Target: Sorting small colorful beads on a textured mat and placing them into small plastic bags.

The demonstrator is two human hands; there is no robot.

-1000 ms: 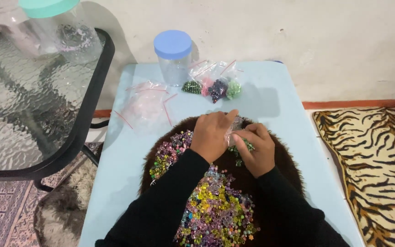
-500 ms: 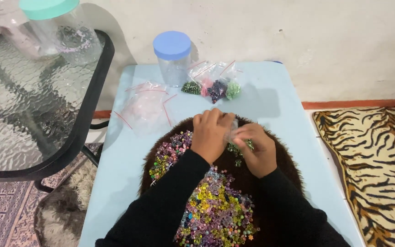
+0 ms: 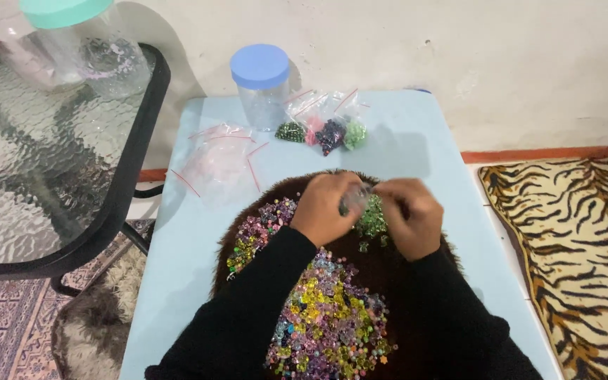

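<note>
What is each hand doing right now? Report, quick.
Left hand: closed, pinching the small clear bag.
Right hand: closed, pinching the same bag, above the green beads.

1. Two hands: the left hand (image 3: 325, 210) and the right hand (image 3: 409, 214), at the centre of the frame
2. Two clear jars: the blue-lidded jar (image 3: 262, 88) at upper centre, the green-lidded jar (image 3: 82, 42) at upper left
3. Four small filled bags (image 3: 321, 130), just right of the blue-lidded jar
4. Perhaps three empty clear bags (image 3: 219, 162), overlapping and hard to separate
5. Two tables: the pale blue table (image 3: 416, 141) and the glass table (image 3: 29, 155)
6. One brown fur mat (image 3: 388, 264)
7. Loose beads (image 3: 325, 324), too many to count
</note>
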